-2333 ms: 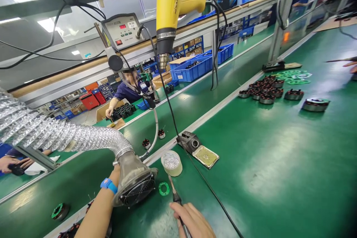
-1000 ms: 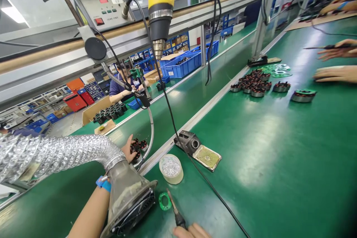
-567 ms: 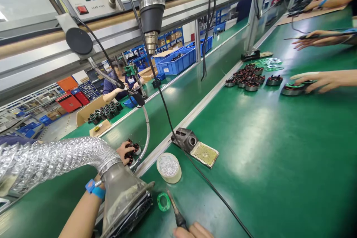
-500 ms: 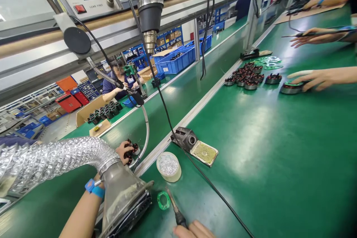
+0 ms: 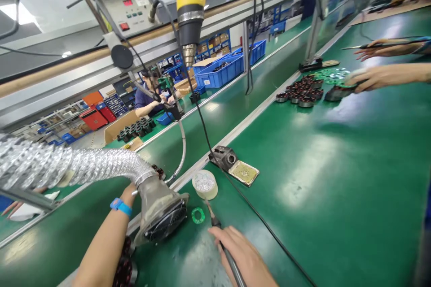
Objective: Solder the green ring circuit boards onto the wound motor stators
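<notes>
Extractor hood [image 5: 154, 201] hides most of left hand [image 5: 129, 193], grip unclear; right hand [image 5: 244, 250] clamped round soldering iron [image 5: 216, 222]. Circuit ring [image 5: 193, 215], iron stand [image 5: 226, 158] near. Green benchtop [image 5: 319, 215]; blue bins [image 5: 213, 80] beyond.

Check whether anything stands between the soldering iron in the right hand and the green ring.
Nothing visible does: the right hand holds the soldering iron just right of the green ring, and only a strip of bench shows between them. The fan hood is on the ring's left, outside that gap.
</notes>
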Motion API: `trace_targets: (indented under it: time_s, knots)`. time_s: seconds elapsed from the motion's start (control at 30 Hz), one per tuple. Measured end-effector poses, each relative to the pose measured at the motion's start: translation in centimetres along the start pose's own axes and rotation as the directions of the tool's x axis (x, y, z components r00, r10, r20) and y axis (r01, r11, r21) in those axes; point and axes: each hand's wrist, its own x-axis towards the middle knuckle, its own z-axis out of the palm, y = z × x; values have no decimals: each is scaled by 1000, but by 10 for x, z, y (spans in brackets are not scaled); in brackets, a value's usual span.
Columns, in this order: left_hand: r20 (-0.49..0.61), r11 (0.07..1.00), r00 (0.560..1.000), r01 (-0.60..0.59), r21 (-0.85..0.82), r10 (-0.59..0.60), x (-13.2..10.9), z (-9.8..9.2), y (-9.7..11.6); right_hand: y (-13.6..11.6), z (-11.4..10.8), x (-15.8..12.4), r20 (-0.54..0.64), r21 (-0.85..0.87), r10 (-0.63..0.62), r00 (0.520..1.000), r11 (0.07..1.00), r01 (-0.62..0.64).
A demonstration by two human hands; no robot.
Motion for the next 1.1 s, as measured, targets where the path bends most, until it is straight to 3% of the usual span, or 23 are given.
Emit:
trace_targets:
  time_s: [0.23,0.37,0.5,0.67,0.9,1.1]
  knots:
    - [154,995,984,87,50,-94,-82,8,-23,-3,-1,-3,56,86,4,998,996,-8]
    - [137,976,970,184,113,-199,-143,16,-24,-5,-3,-3,55,110,-17,998,994,11]
    - [139,962,956,243,129,-260,-183,25,-15,-2,-5,-5,49,98,-9,999,995,4]
    - [153,964,953,248,92,-260,-214,31,-3,3,-3,-7,46,78,6,999,997,-10]
    - [147,988,978,152,-27,-146,-244,22,7,-3,-3,-7,63,87,-31,998,996,26]
    - [6,965,967,255,-66,-256,-246,27,8,-7,-8,-9,84,108,18,996,994,-27]
